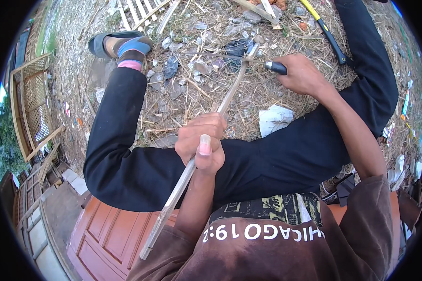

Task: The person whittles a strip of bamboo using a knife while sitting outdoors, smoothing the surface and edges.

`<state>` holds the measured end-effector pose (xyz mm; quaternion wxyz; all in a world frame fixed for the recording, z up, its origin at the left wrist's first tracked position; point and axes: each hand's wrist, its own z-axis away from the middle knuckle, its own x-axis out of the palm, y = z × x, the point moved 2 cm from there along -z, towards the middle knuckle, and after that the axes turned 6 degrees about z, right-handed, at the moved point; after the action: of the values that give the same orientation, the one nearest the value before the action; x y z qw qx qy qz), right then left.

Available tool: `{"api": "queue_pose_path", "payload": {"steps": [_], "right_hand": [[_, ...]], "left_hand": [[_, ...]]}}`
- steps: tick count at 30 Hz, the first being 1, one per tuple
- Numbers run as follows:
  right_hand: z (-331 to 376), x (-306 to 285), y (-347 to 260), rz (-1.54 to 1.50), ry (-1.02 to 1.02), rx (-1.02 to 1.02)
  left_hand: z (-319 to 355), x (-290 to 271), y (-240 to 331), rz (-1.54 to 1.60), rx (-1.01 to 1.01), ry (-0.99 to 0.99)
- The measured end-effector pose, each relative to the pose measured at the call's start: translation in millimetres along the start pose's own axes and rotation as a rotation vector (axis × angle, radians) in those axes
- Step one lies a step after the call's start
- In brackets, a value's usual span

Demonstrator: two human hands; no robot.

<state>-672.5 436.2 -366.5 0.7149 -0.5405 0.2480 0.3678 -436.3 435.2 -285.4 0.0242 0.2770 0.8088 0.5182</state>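
My left hand (201,140) is wrapped round a thin, pale wooden stick (169,206), above my bent leg. The stick slants from near my left sleeve out to the littered ground ahead. Closed on the black handle of a knife (276,68), my right hand (301,73) is farther out and to the right. The knife's long, thin blade points left and crosses the stick close to its far end. Whether the edge bites into the wood is too small to tell.
A tool with a yellow and black handle (327,36) lies by my right leg. Wooden slats (138,13) lie at the far left, beyond my sandalled foot (122,46). A white scrap (275,120) rests on the dry grass. Beneath me is a reddish-brown panelled board (105,239).
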Motion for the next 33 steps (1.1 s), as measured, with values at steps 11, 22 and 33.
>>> {"api": "queue_pose_path", "payload": {"steps": [11, 22, 33], "right_hand": [[4, -15, -37, -0.102, 0.035, -0.131], [3, -16, -14, -0.223, -0.023, -0.162], [-8, 12, 54, 0.098, -0.088, 0.192]], "left_hand": [[1, 6, -1, -0.055, 0.033, -0.020], [-1, 3, -5, -0.011, 0.041, -0.005], [-9, 3, -5, 0.009, 0.026, -0.033]]}}
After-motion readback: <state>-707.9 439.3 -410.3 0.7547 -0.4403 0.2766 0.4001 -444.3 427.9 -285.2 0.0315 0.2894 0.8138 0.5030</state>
